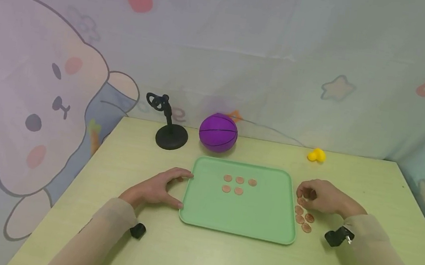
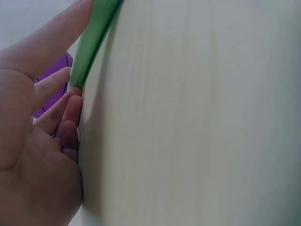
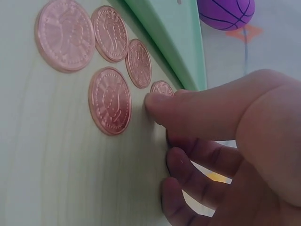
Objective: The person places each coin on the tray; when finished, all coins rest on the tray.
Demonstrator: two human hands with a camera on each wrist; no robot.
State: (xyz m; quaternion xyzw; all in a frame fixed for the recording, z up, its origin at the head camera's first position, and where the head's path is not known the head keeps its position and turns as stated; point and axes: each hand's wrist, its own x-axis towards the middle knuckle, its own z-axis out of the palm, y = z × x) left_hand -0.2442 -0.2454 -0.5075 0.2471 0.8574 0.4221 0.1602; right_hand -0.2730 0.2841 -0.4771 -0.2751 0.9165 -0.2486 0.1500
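My left hand [image 1: 154,186] rests at the left edge of a green tray [image 1: 237,221], thumb and fingers spread and touching its rim. In the left wrist view the tray's edge [image 2: 89,47] runs between thumb and fingers. My right hand [image 1: 325,197] is just beyond the tray's right edge, over the table. Its thumb and forefinger pinch a copper coin [image 3: 162,88] lying on the table, partly hidden by the thumb; the other fingers are curled. Several more copper coins lie close by, one coin [image 3: 110,100] nearest the hand. On the tray, several coins [image 1: 240,180] form two rows.
Behind the tray sit a purple ball [image 1: 218,133] with black lines and a black stand [image 1: 171,137] on a round base. A small yellow toy [image 1: 316,155] is at the back right. A printed cloth [image 1: 220,75] hangs behind the table [image 1: 219,263].
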